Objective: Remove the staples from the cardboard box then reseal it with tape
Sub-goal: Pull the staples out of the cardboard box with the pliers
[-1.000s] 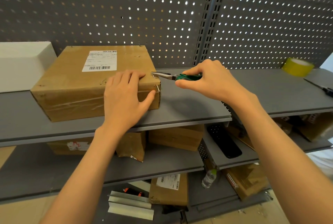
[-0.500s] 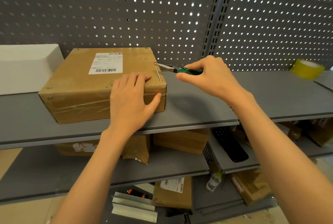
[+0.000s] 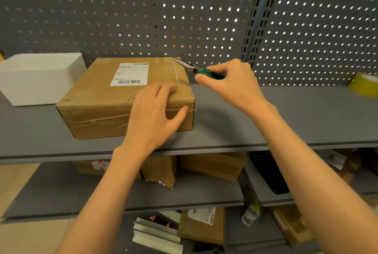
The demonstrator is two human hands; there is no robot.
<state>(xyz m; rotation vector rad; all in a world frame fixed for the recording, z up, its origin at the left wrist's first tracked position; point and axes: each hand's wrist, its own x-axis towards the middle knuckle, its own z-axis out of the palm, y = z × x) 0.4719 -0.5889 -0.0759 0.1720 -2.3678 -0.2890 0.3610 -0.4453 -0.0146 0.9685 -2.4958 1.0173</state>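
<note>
Presently, head view. Box: brown cardboard, on the upper grey shelf, left of centre, white label on top. Judged stiff-walled, fairly light, liable to slide on smooth metal; best steadied by pressing flat on the lid near the corner being worked.

Left hand: spread flat on the near right corner of the box, thumb down the front face, holding nothing, bracing.

Right hand: closed round green-handled pliers, tips over the far right corner of the lid. A thin bright wire, probably a drawn staple, runs from the tips toward the lid; whether it is free of the cardboard cannot be told.

Surroundings: white box just left of the carton, not touching so far as visible. Tape, yellow roll, far right on the shelf, well apart. Pegboard behind. Lower shelves carry parcels, a bottle, metal channels. Nothing blocks the lid; the tape lies a reach away.
</note>
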